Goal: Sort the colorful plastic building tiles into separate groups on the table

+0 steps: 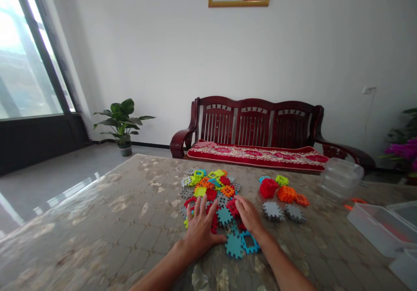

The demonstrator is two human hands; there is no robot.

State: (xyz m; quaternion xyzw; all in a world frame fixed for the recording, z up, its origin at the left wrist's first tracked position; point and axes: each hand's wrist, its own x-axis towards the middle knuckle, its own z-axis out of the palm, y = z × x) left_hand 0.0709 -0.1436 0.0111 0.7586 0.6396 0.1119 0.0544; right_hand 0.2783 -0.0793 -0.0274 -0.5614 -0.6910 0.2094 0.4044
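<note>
A loose heap of plastic toothed interlocking tiles in red, orange, lime, teal, blue and grey spreads across the table, with a red tile (211, 194) near its middle. Over the heap's near left side, my left hand (202, 228) is open, fingers spread, thumb beside a teal tile (234, 245). My right hand (249, 216) rests against the heap's right side with fingers stretched out and no tile visibly gripped. A blue window-frame tile (250, 242) lies below it. Farther right sit groups by colour: red tiles (269, 188), orange tiles (286, 194), lime tiles (282, 180), a grey stack (273, 211) and another grey stack (295, 213).
The table (107, 221) has a patterned cover. At the right stand a clear plastic container (341, 180) and an open translucent box (374, 232), with orange pieces (356, 202) nearby. Behind the table is a dark wooden bench (254, 124); a potted plant (120, 121) stands left.
</note>
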